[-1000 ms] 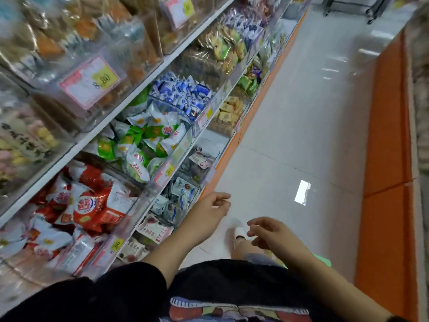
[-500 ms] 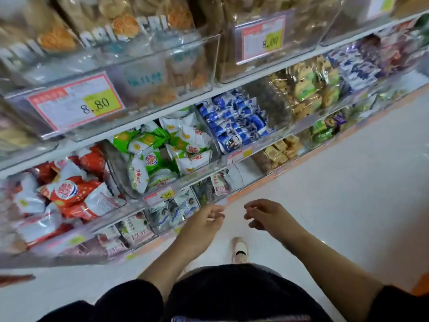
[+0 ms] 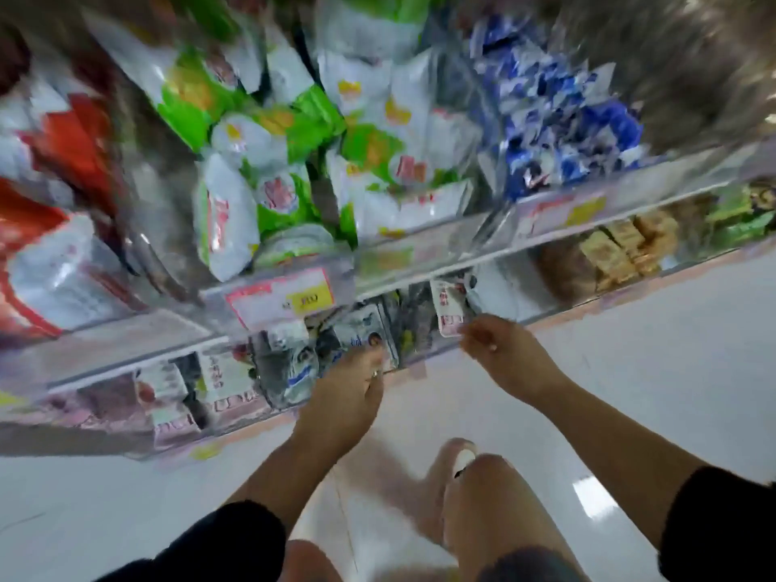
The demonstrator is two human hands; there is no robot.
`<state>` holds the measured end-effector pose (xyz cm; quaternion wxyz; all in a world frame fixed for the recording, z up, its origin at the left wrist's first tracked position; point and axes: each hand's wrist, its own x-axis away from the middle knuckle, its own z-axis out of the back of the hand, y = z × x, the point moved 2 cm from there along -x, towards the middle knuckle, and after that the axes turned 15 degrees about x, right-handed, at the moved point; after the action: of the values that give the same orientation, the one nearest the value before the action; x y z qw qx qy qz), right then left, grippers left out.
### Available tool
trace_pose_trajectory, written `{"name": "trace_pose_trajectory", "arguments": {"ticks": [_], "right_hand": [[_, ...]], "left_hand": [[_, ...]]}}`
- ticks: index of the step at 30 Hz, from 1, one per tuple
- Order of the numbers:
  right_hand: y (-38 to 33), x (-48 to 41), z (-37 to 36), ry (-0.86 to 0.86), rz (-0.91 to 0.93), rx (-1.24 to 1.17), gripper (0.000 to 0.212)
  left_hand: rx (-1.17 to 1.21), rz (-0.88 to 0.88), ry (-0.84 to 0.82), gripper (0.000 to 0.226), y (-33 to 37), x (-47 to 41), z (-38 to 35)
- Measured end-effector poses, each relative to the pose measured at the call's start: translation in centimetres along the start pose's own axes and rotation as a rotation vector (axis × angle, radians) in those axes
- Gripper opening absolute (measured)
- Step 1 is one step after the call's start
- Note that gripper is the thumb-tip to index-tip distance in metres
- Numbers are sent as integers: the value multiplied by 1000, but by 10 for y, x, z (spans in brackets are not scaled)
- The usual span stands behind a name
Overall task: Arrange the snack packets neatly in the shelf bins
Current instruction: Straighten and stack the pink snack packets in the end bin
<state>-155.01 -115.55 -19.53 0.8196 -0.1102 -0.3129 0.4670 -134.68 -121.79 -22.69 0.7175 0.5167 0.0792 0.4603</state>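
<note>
Packets lie on the bottom shelf (image 3: 508,283), frame centre. Left grip (image 3: 342,396) touches a grey-white packet (image 3: 361,336); right grip (image 3: 504,354) meets a pink-white packet (image 3: 448,306) (motion blur: closure cannot be told for either).

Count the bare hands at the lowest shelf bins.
2. The left hand is at the grey-and-white packets; the right hand is further right, at a pink-edged packet. No others show.
</note>
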Motion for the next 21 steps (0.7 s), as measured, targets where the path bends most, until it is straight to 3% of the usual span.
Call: {"name": "trace_pose_trajectory", "arguments": {"ticks": [4,7,10,16,19,21], "right_hand": [[32,-44,-50,177,34,144,20],[48,-67,-70,300,107,217,20],[59,-76,-78,390,170,310,39],[66,-81,-83,392,163,480,62],[67,-94,-85,389,122,532,59],[71,-101,-86,398,95,528,46]], "left_hand": [[-174,-201,38,46,-38,-31,-25],[-152,-413,158,43,-62,-53,-43],[-92,-534,225,37,-80,-66,-57],[-102,-616,234,36,-93,-67,-70],[-104,-571,232,37,-92,-63,-70],[-113,-544,233,37,-89,-61,-70]]}}
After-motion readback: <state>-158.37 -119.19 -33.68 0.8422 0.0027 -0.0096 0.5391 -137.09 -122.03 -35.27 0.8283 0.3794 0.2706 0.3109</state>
